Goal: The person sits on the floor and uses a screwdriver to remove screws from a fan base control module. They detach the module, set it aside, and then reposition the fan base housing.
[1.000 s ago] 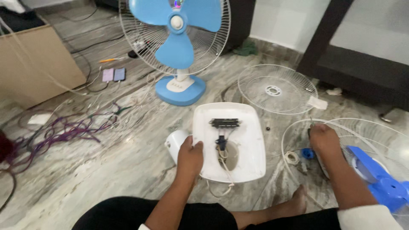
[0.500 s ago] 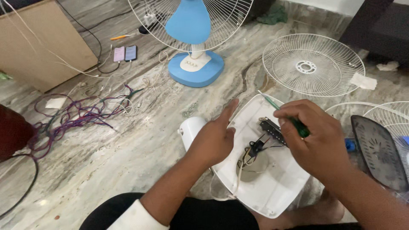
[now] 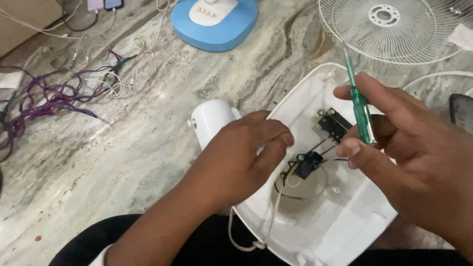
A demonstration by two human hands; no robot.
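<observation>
The white fan base cover (image 3: 315,226) lies upside down on the marble floor (image 3: 123,148), just in front of the person's lap, with its inside facing up. The left hand (image 3: 241,157) rests on the cover's edge, and its fingers pinch at a small black part (image 3: 308,164) with thin wires inside the shell. The right hand (image 3: 409,148) grips a green screwdriver (image 3: 359,108) between thumb and fingers, the blade pointing up and away. A black switch block (image 3: 334,124) sits inside the cover, just beside the screwdriver. Farther away stand a blue fan base (image 3: 215,22), a white wire fan guard (image 3: 394,29) and tangled purple cables (image 3: 44,98).
</observation>
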